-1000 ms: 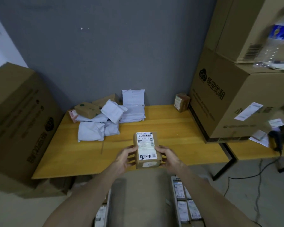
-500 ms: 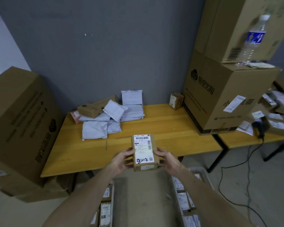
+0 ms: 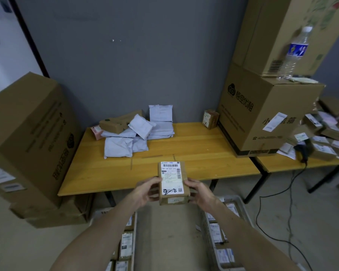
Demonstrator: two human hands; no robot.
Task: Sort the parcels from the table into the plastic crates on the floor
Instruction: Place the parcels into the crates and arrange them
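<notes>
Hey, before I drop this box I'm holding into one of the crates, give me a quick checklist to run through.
1. Two-handed grip: left hand and right hand hold the parcel by its sides: ok.
2. Label faces up, barcode unobstructed: ok.
3. Which crate this parcel belongs in: cannot tell.
4. Room left in the left crate and the right crate, both already holding parcels: cannot tell.
5. Floor cable lies right of the crates, away from the drop path: ok.
</notes>
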